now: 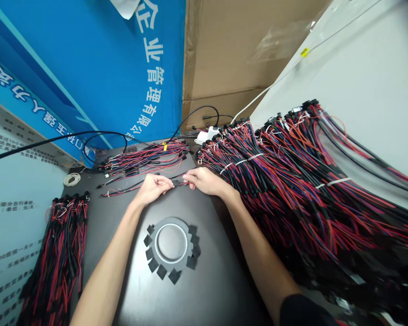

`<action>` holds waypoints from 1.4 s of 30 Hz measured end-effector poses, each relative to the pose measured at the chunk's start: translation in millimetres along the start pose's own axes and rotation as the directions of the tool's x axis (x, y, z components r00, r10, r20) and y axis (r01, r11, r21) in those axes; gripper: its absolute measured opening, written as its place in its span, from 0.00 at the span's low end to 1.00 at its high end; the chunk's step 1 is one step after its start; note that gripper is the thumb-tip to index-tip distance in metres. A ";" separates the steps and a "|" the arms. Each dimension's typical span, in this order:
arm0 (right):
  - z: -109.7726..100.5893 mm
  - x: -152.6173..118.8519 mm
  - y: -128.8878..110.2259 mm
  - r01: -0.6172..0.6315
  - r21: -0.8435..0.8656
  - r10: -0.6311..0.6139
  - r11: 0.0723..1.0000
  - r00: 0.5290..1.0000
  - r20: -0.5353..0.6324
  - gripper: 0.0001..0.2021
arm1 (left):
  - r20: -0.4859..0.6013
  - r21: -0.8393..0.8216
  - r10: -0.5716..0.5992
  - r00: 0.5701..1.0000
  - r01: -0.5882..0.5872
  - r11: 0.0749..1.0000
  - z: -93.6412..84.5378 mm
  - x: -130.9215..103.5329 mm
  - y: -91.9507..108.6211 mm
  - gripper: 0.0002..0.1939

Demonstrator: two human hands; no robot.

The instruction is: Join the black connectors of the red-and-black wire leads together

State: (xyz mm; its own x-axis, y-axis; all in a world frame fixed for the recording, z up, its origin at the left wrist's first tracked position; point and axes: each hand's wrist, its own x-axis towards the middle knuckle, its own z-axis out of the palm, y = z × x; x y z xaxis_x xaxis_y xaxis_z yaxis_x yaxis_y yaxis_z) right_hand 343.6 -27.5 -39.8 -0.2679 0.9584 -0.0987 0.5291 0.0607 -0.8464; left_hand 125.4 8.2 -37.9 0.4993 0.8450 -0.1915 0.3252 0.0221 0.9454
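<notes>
My left hand pinches a thin wire harness with a black-wrapped section near its fingertips. From the other side, my right hand grips the same harness, its fingers closed a short way off. The wires run leftward past my left hand to small connectors lying on the dark table. Below both hands stands a round grey dispenser with several short black tape pieces sticking out around its rim. Exactly how the fingertips meet the wires is too small to make out.
Loose red and black harnesses lie across the table's back. Large tied bundles line the right side, and another bundle hangs at the left edge. A coiled white cord, a white plug and a black cable are nearby.
</notes>
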 end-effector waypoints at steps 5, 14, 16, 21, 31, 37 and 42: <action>-3.4 -2.4 6.1 -0.050 0.031 0.052 0.998 0.997 -0.056 0.25 | -0.014 -0.026 0.005 1.000 -0.006 1.000 -1.2 -0.3 -1.2 0.10; -3.0 -2.8 7.5 -0.128 0.049 0.129 0.991 0.991 -0.020 0.14 | -0.049 -0.022 -0.009 0.999 0.008 1.000 -0.8 1.0 -6.1 0.10; -5.5 -3.3 9.6 -0.130 0.047 0.132 0.990 0.991 -0.033 0.13 | -0.052 -0.020 -0.007 0.999 0.006 1.000 -1.1 1.2 -6.8 0.10; -9.2 -4.8 9.3 -0.053 -0.012 0.051 0.999 0.994 -0.094 0.09 | -0.047 -0.020 -0.009 0.999 0.008 1.000 -1.9 1.1 -7.2 0.11; -2.4 -2.7 12.0 0.133 -0.270 -0.192 0.954 0.960 -0.204 0.08 | -0.133 -0.070 -0.052 0.990 0.043 0.997 4.8 0.8 0.5 0.09; 2.5 0.0 18.0 0.170 -0.266 -0.232 0.949 0.946 -0.226 0.08 | -0.179 -0.057 -0.084 0.980 0.075 0.996 8.4 1.9 0.3 0.09; 7.6 2.2 17.2 0.153 -0.255 -0.214 0.955 0.949 -0.231 0.08 | -0.190 -0.048 -0.074 0.979 0.066 0.997 8.9 5.0 -6.6 0.09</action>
State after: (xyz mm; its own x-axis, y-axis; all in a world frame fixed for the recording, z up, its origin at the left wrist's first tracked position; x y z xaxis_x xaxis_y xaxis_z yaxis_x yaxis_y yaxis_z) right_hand 346.0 -26.5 -58.6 -0.1816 0.9610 0.2083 0.6696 0.2760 -0.6895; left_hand 133.0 7.5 -47.4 0.3119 0.9273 -0.2071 0.3188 0.1032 0.9422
